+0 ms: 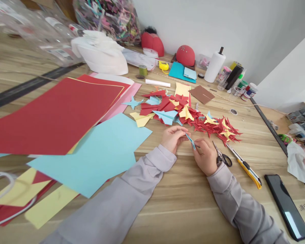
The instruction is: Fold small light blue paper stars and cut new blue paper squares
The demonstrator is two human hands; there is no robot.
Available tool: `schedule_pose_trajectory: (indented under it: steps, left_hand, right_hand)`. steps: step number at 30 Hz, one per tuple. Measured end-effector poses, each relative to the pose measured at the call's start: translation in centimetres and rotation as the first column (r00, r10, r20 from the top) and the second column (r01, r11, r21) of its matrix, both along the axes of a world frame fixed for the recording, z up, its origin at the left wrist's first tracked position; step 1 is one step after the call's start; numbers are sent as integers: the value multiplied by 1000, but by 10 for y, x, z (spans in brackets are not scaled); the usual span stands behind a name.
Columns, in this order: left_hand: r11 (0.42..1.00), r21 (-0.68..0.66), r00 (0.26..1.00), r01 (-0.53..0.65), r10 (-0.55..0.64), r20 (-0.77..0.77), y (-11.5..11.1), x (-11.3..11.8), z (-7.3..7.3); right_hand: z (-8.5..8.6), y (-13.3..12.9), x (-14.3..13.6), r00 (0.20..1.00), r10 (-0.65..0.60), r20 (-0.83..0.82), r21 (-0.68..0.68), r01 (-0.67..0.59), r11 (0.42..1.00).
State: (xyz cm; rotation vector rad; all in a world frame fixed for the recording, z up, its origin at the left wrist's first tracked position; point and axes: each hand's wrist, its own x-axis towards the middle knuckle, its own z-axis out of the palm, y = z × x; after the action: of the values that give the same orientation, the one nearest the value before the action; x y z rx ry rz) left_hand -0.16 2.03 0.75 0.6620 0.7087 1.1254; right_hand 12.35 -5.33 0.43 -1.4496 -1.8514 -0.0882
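Between my two hands is a small folded piece of blue paper (190, 141), narrow and slanting. My left hand (173, 138) pinches its upper left end, and my right hand (205, 154) grips its lower right end. Just beyond them lies a long heap of folded paper pieces: red star shapes (210, 128), yellow stars (227, 135) and a blue paper plane (165, 116). Black-handled scissors (225, 159) rest beside my right hand, partly hidden by it. A yellow utility knife (249, 172) lies right of the scissors.
Large red sheets (56, 115) and a blue sheet (91, 156) cover the left side. A black phone (287, 206) lies at the right. Along the back stand a white roll (215, 67), several small bottles, a yellow tape measure (163, 65) and red domes (185, 55).
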Motion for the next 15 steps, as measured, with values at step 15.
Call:
schedule_pose_trajectory:
  steps: [15]
  left_hand:
    - [995, -15, 993, 96, -95, 64, 1, -3, 0]
  right_hand:
    - [-9, 4, 5, 872, -167, -460, -198, 82, 977]
